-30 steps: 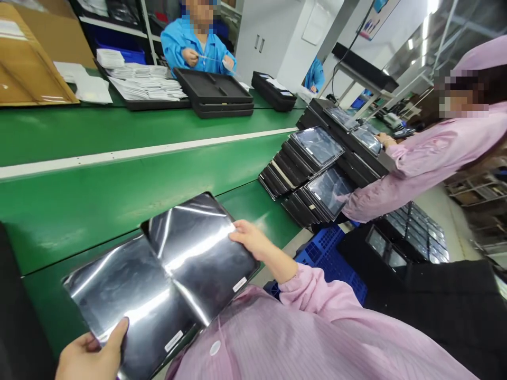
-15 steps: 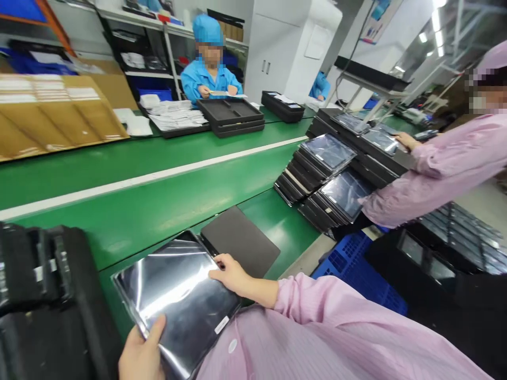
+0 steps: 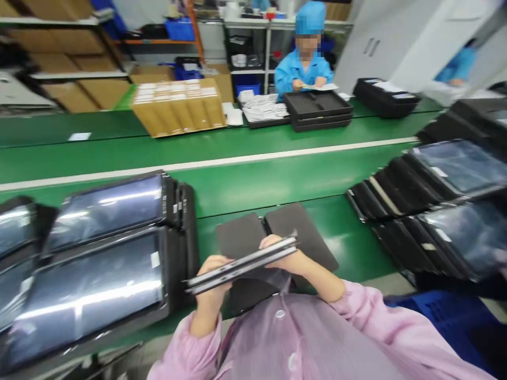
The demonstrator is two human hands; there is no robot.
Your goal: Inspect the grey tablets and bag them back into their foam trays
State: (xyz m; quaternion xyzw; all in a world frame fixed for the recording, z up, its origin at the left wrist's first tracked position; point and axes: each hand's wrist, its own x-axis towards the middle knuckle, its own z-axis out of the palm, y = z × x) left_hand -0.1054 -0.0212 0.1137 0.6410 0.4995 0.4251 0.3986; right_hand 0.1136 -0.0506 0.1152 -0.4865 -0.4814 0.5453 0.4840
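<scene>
Both my hands hold two thin dark tablets stacked together, seen edge-on just above my chest. My left hand grips the stack's left end with its fingers curled over the edge. My right hand grips the right end. Beneath the stack two dark grey pads lie side by side on the green bench. Pink sleeves cover both my arms.
Black trays of film-covered tablets are stacked at my left. More tablet stacks lean at the right. A person in blue sits across the conveyor behind black trays. A cardboard box stands on the far belt. A blue crate sits lower right.
My view has swung left. The two tablets that lay flat side by side are now put together and lifted, seen edge-on in both hands. Two grey pads are uncovered on the bench.
</scene>
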